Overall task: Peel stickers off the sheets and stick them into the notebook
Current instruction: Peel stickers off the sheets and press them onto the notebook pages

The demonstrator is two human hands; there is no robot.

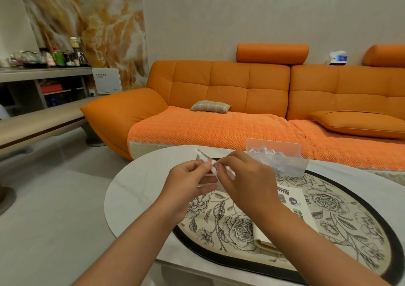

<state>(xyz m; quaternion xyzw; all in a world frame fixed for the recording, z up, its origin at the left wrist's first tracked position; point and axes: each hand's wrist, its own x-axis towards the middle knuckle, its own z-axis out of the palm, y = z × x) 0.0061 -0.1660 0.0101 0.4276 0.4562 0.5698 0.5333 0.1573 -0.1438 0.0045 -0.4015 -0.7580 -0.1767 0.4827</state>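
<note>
The left hand [188, 181] pinches a white sticker sheet [203, 157]. The right hand [245, 176], close against it, pinches the same sheet. Just beyond the right hand, a clear holder [285, 146] contains jumbled pale sheets. Under the right forearm lies the open notebook [306, 215], with stickers on its page.
</note>
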